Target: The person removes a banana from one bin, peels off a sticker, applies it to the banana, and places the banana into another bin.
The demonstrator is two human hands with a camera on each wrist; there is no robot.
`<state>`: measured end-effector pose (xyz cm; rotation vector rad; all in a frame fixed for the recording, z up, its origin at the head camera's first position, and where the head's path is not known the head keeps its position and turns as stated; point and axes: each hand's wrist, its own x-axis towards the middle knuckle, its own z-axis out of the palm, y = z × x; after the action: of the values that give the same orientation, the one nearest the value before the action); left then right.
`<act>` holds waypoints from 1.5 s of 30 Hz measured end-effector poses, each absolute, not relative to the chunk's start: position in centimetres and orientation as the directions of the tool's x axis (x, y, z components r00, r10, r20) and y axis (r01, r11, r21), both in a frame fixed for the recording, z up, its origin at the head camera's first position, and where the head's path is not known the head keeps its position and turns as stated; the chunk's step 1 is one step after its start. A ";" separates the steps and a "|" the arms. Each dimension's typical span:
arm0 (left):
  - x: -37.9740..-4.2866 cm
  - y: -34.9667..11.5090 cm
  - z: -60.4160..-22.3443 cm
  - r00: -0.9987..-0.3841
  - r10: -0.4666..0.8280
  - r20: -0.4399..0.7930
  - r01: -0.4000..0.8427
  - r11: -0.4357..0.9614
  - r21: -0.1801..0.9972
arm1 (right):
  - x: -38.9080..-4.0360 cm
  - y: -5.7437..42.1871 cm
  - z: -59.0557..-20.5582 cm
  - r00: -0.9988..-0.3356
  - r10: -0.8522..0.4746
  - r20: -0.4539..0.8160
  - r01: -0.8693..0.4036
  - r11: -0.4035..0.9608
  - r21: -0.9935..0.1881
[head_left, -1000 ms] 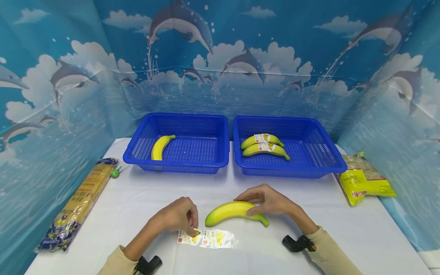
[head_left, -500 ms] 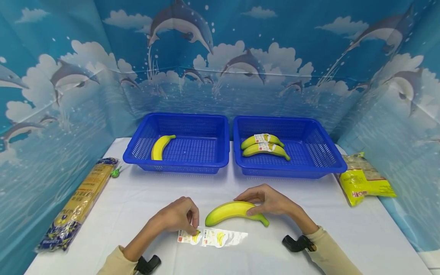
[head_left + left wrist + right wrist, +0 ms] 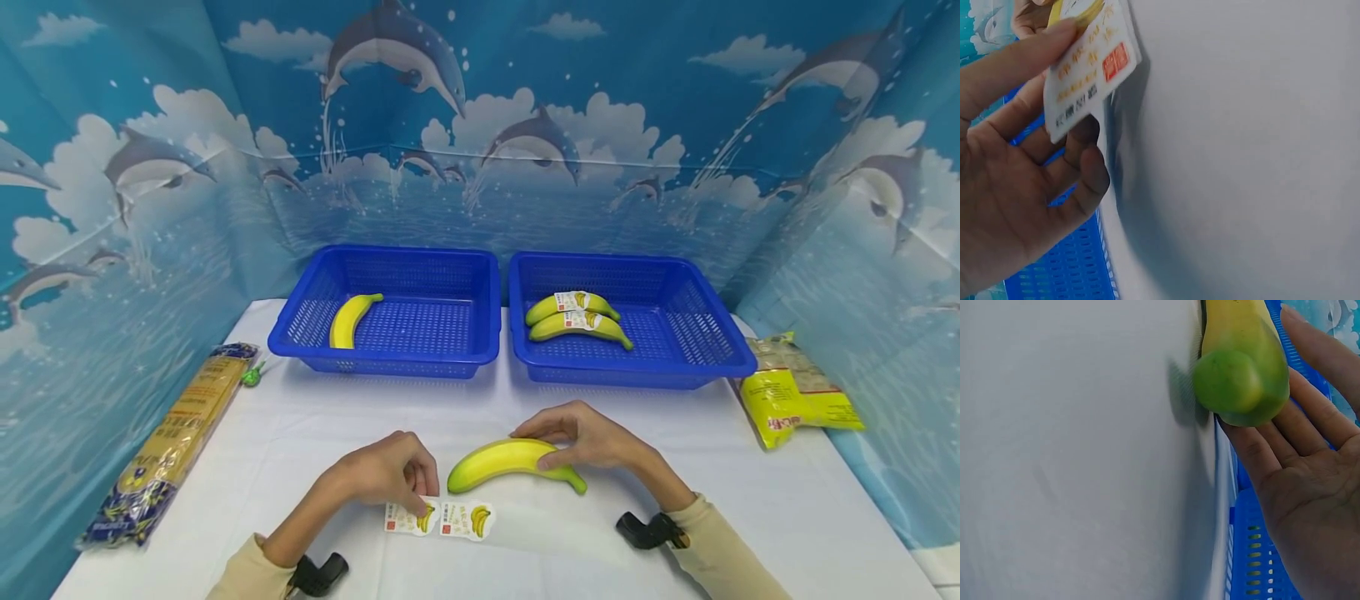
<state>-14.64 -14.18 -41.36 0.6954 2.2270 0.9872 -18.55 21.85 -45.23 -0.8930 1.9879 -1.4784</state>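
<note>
My left hand [image 3: 390, 471] pinches a strip of banana stickers [image 3: 1079, 81] between thumb and fingers. Two labels printed with yellow bananas show on it in the head view, and a clear tail stretches right over the white table. Just behind the strip lies a yellow banana [image 3: 495, 462] with green ends. At its right part my right hand [image 3: 581, 437] holds it, thumb on the near side and fingers on the far side. Seen from the right wrist, the banana's green end [image 3: 1229, 381] points toward the camera.
Two blue baskets stand at the back. The left basket [image 3: 405, 360] contains one banana [image 3: 352, 321]; the right basket [image 3: 637, 372] has two labelled bananas [image 3: 577, 325]. A spaghetti pack [image 3: 172, 442] and a small green item [image 3: 252, 376] lie left, a yellow bag [image 3: 798, 392] right.
The glare on the strip's clear tail has gone, and its two labels now show plainly. My left hand has shifted very slightly; the right hand and banana stay put.
</note>
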 end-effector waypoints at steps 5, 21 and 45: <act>-14.8 -14.2 -41.3 -0.639 0.714 -0.286 0.226 0.530 0.817 | -18.5 22.0 -44.7 -0.666 -0.746 -0.001 -0.226 0.204 -0.953; -14.9 -12.8 -41.2 -0.611 0.778 -0.144 0.187 0.319 0.929 | -17.7 23.5 -40.4 -0.643 -0.749 0.157 -0.421 0.175 -0.890; -14.2 -8.3 -41.8 -0.716 0.697 -0.039 0.116 0.174 0.978 | -13.9 18.5 -39.7 -0.599 -0.762 0.247 -0.563 0.182 -0.806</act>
<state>-14.20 -8.26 -41.78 0.7636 1.9694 1.5731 -13.86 18.52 -39.65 -1.2812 2.2427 -1.3815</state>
